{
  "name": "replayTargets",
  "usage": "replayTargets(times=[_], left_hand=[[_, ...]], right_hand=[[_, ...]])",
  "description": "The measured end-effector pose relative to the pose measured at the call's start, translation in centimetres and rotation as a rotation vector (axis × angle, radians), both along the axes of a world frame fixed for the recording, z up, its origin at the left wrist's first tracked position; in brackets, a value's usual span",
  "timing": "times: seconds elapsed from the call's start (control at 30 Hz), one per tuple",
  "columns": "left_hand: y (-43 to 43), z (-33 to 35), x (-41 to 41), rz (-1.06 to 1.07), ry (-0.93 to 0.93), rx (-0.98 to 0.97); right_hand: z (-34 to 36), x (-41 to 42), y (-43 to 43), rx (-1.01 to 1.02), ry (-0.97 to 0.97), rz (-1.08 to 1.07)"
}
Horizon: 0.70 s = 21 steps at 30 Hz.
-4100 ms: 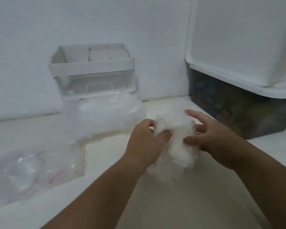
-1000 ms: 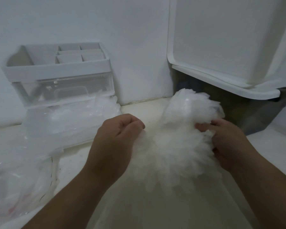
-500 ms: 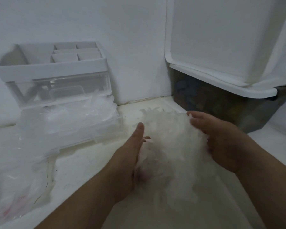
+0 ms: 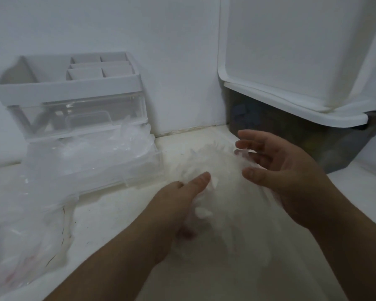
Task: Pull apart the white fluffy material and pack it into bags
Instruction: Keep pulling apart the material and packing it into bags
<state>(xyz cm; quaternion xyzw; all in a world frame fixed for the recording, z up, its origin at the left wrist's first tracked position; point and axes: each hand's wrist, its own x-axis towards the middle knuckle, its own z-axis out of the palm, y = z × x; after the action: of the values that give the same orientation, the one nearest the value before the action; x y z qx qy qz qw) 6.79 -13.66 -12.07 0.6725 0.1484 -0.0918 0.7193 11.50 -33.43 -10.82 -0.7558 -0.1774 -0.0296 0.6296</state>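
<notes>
A loose, spread-out mass of white fluffy material (image 4: pixel 221 183) sits between my hands over the pale counter. My left hand (image 4: pixel 180 200) lies against its left side with straight fingers, the fingertips hidden in the fluff. My right hand (image 4: pixel 280 170) cups its right side with relaxed, spread fingers. The fluff is blurred and its lower edge fades into the counter. Clear plastic bags (image 4: pixel 20 242) lie at the lower left, one with a red strip.
A white compartment organiser with a clear drawer (image 4: pixel 74 98) stands against the back wall, with a clear tray of plastic bags (image 4: pixel 91 161) in front of it. At the right a dark storage bin (image 4: pixel 313 144) has its white lid (image 4: pixel 291 61) raised.
A second ago both hands pinched the fluff and pulled it apart. Now their fingers have straightened and they cup the fluff from both sides, lower over the counter.
</notes>
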Motion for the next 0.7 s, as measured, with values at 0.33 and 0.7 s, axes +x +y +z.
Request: replayTargets(times=[0.33, 0.7], left_hand=[[1.7, 4.5, -2.2, 0.306, -0.640, 1.350], [2.4, 1.9, -1.5, -0.436, -0.675, 1.436]], right_hand=[[0.8, -0.6, 0.0, -0.520, -0.408, -0.507], [-1.5, -1.2, 2.6, -0.866, -0.162, 0.121]])
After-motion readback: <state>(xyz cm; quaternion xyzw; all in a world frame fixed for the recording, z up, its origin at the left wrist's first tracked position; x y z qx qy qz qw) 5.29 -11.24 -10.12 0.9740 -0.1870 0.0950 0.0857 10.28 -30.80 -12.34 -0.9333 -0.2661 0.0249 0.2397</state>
